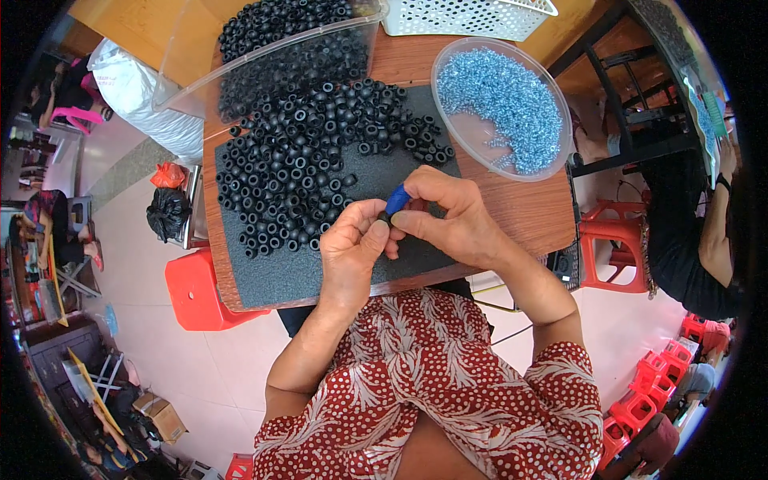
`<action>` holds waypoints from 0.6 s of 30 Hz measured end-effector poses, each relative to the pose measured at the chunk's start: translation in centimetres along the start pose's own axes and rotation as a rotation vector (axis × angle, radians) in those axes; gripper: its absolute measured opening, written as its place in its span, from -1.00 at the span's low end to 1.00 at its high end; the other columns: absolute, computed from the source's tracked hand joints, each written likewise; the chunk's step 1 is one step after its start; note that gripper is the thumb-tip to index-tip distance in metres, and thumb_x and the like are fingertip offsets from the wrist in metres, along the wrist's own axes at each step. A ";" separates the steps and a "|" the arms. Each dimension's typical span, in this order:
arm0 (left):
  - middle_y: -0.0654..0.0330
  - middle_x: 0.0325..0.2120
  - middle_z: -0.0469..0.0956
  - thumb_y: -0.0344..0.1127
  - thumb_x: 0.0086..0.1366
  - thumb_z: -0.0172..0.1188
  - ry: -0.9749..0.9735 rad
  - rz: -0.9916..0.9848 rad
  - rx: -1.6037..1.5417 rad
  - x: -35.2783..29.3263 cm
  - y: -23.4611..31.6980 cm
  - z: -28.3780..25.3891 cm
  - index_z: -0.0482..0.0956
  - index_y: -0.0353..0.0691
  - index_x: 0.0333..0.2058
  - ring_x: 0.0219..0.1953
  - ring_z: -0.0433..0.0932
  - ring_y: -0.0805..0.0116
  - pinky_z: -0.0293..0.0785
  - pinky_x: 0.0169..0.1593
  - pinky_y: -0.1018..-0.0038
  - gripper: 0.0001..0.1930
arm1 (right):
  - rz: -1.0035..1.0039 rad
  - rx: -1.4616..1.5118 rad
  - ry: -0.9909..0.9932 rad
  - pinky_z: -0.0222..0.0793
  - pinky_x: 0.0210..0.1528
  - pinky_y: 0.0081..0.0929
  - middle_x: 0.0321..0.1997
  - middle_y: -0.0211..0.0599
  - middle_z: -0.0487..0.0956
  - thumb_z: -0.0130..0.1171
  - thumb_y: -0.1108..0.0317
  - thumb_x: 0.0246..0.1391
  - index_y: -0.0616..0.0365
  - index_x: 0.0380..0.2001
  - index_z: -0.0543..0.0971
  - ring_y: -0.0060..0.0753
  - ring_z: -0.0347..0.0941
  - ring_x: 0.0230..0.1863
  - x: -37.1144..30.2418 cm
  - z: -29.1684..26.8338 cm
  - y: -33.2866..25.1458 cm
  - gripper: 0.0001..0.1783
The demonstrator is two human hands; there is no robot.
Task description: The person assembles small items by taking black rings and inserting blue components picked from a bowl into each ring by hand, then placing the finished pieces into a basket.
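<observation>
Between the clamped fingertips of left hand (350, 240) and right hand (456, 216), I judge the black cap (384, 217) light, firm, best side-gripped.

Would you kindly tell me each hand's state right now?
Left hand: closed, pinching a small black piece.
Right hand: closed, with a blue item at its fingertips; whether held or worn cannot be told.

The mat (264, 286) lies on the table (532, 212) — small pieces (280, 172) heap over its left and upper parts, just below the bin (240, 67) at upper left. Right of the bin, at top centre, sits the basket (468, 19); below that, beads (512, 100) lie in a tub (476, 132) — a stool (192, 296) stands at the table's lower left
</observation>
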State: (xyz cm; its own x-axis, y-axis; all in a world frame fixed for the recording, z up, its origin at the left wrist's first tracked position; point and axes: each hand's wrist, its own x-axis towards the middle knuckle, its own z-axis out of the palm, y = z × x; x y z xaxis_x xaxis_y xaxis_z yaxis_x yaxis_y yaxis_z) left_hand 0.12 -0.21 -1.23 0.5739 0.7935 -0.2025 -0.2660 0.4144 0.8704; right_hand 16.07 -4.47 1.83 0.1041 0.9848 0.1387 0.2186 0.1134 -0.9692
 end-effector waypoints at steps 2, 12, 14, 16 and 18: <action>0.16 -0.44 0.52 -0.50 0.26 0.01 0.003 0.021 0.036 -0.1 -0.2 -0.1 0.41 -0.38 -0.15 -0.48 0.44 0.54 0.41 -0.38 0.62 -0.81 | -0.014 -0.027 0.004 0.25 -0.45 -0.57 -0.50 -0.33 0.40 0.19 0.53 -0.13 0.27 -0.45 0.50 -0.56 0.34 -0.47 0.0 0.1 -0.1 -0.89; 0.22 -0.45 0.49 -0.48 0.28 0.00 0.037 0.019 0.063 -0.3 0.2 0.3 0.40 -0.37 -0.17 -0.49 0.40 0.58 0.37 -0.40 0.66 -0.83 | -0.135 -0.161 0.048 0.26 -0.35 -0.51 -0.50 -0.34 0.45 0.21 0.57 -0.18 0.25 -0.45 0.50 -0.43 0.32 -0.39 0.3 0.5 0.3 -0.86; 0.24 -0.45 0.49 -0.45 0.29 0.01 0.078 0.130 0.225 -0.4 0.2 0.5 0.40 -0.36 -0.17 -0.48 0.39 0.60 0.36 -0.39 0.67 -0.83 | -0.200 -0.219 0.063 0.24 -0.37 -0.56 -0.49 -0.40 0.44 0.23 0.58 -0.17 0.24 -0.43 0.51 -0.52 0.31 -0.40 0.4 0.6 0.4 -0.85; 0.25 -0.45 0.49 -0.44 0.29 0.01 0.074 0.133 0.215 -0.4 0.3 0.5 0.40 -0.36 -0.16 -0.48 0.39 0.60 0.36 -0.39 0.67 -0.83 | -0.172 -0.222 0.052 0.25 -0.37 -0.56 -0.48 -0.37 0.43 0.23 0.58 -0.17 0.24 -0.43 0.50 -0.50 0.31 -0.41 0.4 0.7 0.1 -0.84; 0.25 -0.45 0.49 -0.44 0.29 0.01 0.069 0.135 0.205 -0.3 0.3 0.4 0.40 -0.36 -0.16 -0.48 0.39 0.61 0.36 -0.39 0.68 -0.82 | -0.136 -0.195 0.053 0.25 -0.38 -0.56 -0.47 -0.35 0.42 0.23 0.58 -0.17 0.25 -0.43 0.50 -0.49 0.31 -0.42 0.3 0.8 0.2 -0.84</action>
State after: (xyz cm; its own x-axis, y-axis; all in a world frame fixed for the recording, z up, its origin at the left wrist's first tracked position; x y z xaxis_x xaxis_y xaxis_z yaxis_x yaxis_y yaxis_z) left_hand 0.19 -0.53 -0.74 0.4880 0.8668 -0.1021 -0.1701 0.2092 0.9630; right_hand 15.39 -4.03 1.52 0.1106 0.9535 0.2803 0.4168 0.2116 -0.8841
